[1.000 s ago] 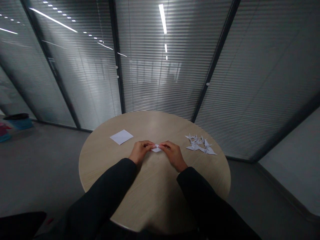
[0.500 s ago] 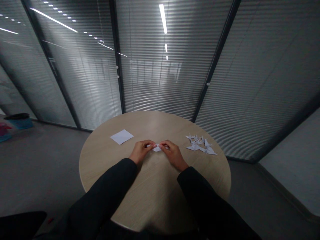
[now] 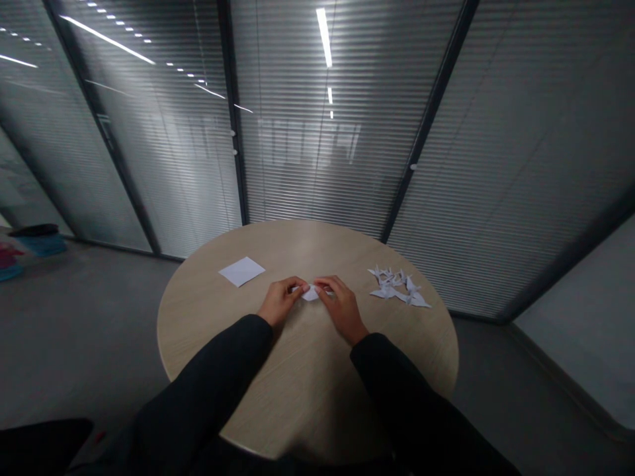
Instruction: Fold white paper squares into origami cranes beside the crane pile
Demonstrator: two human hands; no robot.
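A small piece of folded white paper [image 3: 311, 293] is between my two hands, just above or on the round table [image 3: 297, 370]. My left hand [image 3: 280, 301] pinches its left side between thumb and fingers. On the other side, my right hand [image 3: 341, 305] has its thumb and curled fingers closed on the paper's right part. The fingers cover both ends of the paper, so its full shape is hidden.
Several white folded paper cranes [image 3: 397, 287] lie in a cluster to the right. A stack or sheet of white square paper [image 3: 242, 271] rests at the left. Behind the table stand glass partitions with blinds [image 3: 317, 178]. A blue bin [image 3: 40, 240] is on the floor, far left.
My right hand has shifted slightly, its fingers moving a little up and left over the paper. The left hand stays almost where it was.
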